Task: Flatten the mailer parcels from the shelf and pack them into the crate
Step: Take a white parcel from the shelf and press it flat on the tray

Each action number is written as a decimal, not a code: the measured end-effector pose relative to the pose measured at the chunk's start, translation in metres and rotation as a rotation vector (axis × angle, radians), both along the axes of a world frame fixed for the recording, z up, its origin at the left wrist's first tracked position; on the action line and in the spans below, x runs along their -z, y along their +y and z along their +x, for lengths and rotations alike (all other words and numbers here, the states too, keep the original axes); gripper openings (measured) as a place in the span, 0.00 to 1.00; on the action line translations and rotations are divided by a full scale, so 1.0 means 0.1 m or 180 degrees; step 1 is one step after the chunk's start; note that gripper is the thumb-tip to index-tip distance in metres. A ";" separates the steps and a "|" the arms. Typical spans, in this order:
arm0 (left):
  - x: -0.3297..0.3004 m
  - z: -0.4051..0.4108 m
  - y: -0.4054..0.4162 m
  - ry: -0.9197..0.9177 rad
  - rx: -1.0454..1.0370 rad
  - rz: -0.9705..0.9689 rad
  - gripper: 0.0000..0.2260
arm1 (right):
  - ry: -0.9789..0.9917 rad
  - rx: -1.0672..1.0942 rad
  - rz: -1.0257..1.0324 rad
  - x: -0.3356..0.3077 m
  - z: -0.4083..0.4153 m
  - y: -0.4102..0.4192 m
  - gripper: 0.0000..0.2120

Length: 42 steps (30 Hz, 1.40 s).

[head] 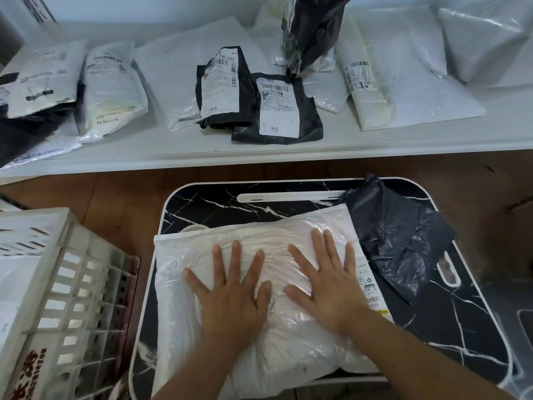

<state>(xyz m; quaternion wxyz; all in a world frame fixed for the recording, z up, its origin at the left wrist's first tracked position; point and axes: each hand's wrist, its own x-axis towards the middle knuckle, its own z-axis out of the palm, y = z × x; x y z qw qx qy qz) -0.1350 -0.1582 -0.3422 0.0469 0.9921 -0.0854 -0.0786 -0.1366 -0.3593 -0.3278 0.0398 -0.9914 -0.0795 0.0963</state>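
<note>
Soft, even indoor light, fairly bright, slightly cool cast. Shadows were weak and diffuse. Mild glare showed on the white mailer (259, 284) plastic and on the glossy marble-pattern table (461, 327). Wide-angle lens bent the shelf (259, 157) edge and stretched the corners. Edges looked soft; centre was reasonably sharp.
</note>
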 end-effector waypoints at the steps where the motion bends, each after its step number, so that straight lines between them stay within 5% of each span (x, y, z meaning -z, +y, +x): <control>1: -0.01 0.00 0.01 0.0035 0.0000 0.0016 0.24 | -0.0028 0.0000 -0.0045 0.01 -0.09 -0.08 0.35; 11: -0.17 0.05 0.08 0.0452 0.0194 -0.0064 0.30 | -0.0075 0.0118 -0.0486 -0.02 -0.62 -0.47 0.36; 17: -0.34 -0.49 -0.08 0.0222 -0.0013 0.0065 0.26 | 0.0112 0.0131 -0.0126 -0.07 -0.76 0.36 0.29; 23: -0.11 -0.97 0.35 0.0359 -0.0497 0.0181 0.28 | 0.0081 0.0074 -0.0231 0.04 -0.82 0.42 0.32; 27: -0.17 -1.00 0.54 0.0560 -0.0430 0.0161 0.31 | 0.0040 0.0046 -0.0187 -0.01 -0.80 0.44 0.33; 30: -0.12 -0.93 0.64 0.0580 -0.0552 0.0281 0.32 | 0.0595 0.0063 -0.0084 -0.04 -0.76 0.42 0.36; 36: -0.23 -0.65 0.85 0.0519 -0.1076 0.0011 0.33 | 0.0207 0.0206 -0.0422 0.01 -0.78 0.40 0.38; 42: -0.35 -0.23 0.22 0.0137 0.0364 0.0034 0.28 | 0.0156 0.0105 -0.0343 0.04 -0.82 0.42 0.39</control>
